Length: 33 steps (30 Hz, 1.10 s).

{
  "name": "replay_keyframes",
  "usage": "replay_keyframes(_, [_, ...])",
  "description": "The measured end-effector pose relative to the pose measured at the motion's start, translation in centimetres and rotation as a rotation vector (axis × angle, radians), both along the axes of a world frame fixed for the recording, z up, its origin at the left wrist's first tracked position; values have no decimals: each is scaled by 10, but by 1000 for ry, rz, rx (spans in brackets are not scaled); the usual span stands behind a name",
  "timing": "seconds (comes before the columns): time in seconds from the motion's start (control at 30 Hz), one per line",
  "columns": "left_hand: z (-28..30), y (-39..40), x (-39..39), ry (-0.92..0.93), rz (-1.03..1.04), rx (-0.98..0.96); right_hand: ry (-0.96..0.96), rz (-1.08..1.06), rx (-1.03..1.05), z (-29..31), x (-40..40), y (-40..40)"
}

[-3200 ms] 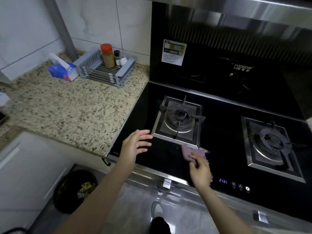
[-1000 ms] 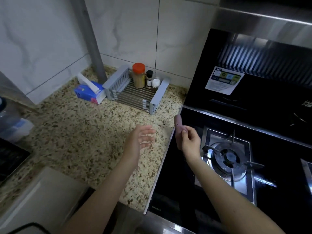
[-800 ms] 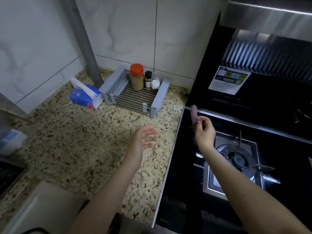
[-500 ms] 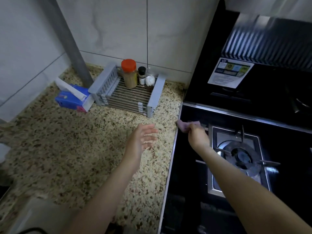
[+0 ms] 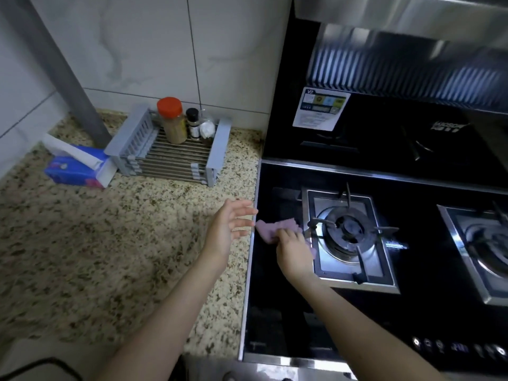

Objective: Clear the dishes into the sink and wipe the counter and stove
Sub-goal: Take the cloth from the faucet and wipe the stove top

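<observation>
Cloth moved down onto stove; right hand grips it, left hand spread; two burners.

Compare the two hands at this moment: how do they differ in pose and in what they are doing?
The left hand holds nothing, fingers spread; the right hand grips a pink cloth. The left hangs over the counter edge; the right is on the black stove glass beside the left burner. Both reach forward, close together.
</observation>
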State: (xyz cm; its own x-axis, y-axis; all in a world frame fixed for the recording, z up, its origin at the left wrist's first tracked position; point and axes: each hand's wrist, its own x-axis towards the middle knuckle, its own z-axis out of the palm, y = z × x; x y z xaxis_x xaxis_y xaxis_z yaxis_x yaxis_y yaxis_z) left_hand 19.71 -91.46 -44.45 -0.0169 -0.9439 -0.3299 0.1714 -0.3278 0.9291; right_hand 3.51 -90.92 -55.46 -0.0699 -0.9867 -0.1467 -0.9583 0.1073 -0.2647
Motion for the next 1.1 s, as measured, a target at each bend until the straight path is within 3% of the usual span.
replay_keyframes(0.27, [6, 42, -40, 35, -63, 15, -129, 82, -71, -2, -4, 80])
replay_keyframes(0.53, [10, 116, -61, -22, -39, 41, -179, 212, 45, 2, -21, 158])
replay_keyframes(0.67, [17, 157, -66, -28, 11, 72, -302, 238, 94, -1, -32, 180])
replay_keyframes(0.93, [21, 209, -56, -44, 110, 54, -608, 75, 184, 7, -48, 197])
replay_keyframes(1.1, [24, 214, -56, -41, 126, 41, -909, -130, 292, 17, -54, 198])
